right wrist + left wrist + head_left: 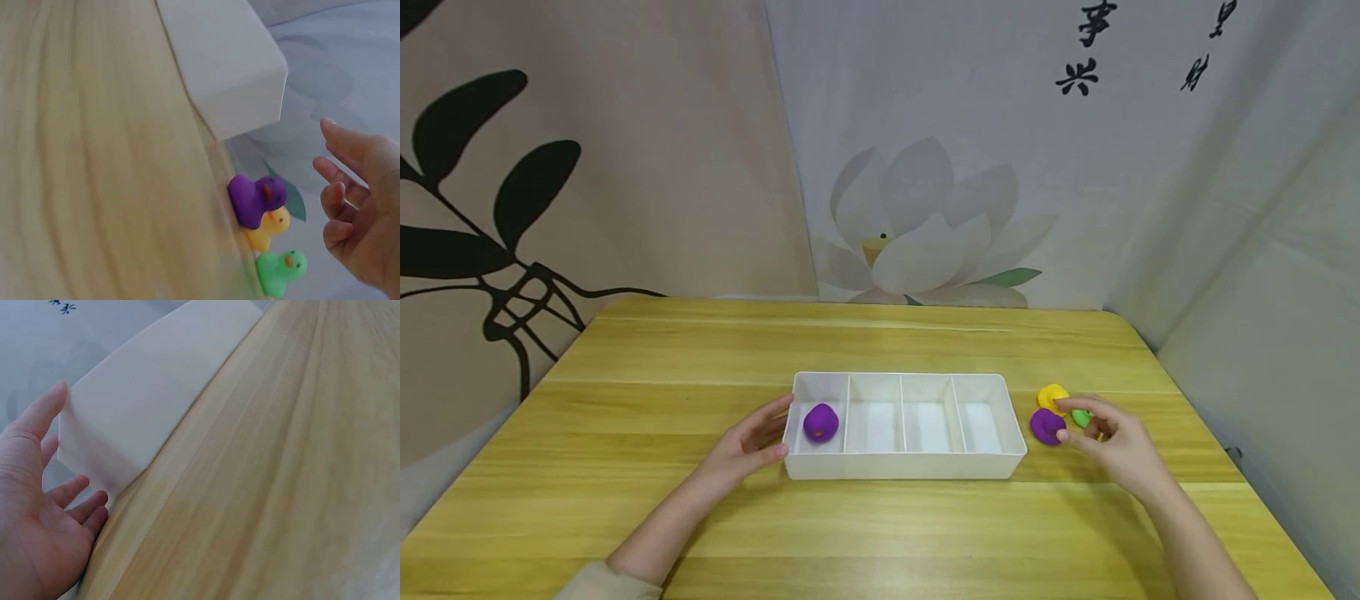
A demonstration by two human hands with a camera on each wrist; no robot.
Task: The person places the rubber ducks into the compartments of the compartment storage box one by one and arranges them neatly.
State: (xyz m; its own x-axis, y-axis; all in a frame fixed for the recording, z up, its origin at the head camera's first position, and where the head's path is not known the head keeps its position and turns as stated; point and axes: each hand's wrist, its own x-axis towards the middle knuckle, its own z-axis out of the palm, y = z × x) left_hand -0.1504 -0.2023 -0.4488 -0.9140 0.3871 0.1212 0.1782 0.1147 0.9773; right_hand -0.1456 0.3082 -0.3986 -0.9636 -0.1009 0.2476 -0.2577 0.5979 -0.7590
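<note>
In the head view, a white box [898,467] stands on the desk [880,542], its four compartments in a row and its long side facing the person. One purple duck [821,422] sits inside the box, in the leftmost compartment. The person's left hand [751,437] is at the box's left end, thumb and forefinger spread and touching that wall. To the right of the box are a second purple duck [1047,427], a yellow duck [1051,396] just behind it, and a green duck [1080,418] farther from the box. The right hand [1122,446] hovers over this group, thumb and forefinger parted. Behind the box hangs a cloth [940,208] printed with a pale flower.

In the left wrist view, the thumb meets the box's edge while the other fingers, loosely bent, lie close to its end.

In the right wrist view, the right hand is relaxed and empty, apart from the three ducks beyond the box's end; the purple one is nearest the box.
</note>
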